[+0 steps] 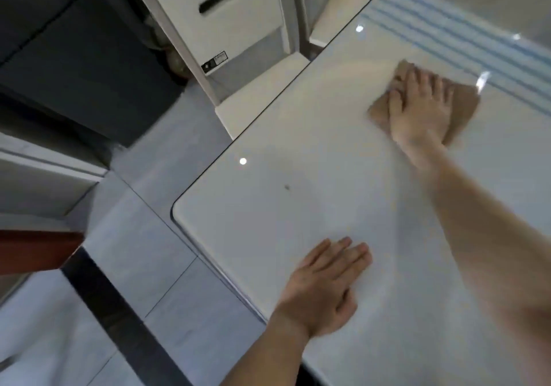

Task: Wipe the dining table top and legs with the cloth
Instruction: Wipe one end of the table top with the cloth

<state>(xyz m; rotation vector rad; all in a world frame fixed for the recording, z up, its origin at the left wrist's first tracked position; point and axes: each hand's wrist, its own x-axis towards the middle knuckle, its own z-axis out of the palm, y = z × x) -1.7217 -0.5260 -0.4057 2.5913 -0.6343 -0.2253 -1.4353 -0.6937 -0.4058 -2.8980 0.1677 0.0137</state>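
Note:
The glossy white dining table top fills the right and middle of the head view, with a rounded corner at the left. A brown cloth lies flat on the far part of the top. My right hand presses down on the cloth with straight, spread fingers. My left hand rests flat on the table near its front left edge, fingers straight and holding nothing. The table legs are hidden under the top.
A white cabinet or appliance stands just beyond the table's left edge. Dark cabinets sit at the far left. The grey tiled floor has a black strip. A small dark speck marks the table top.

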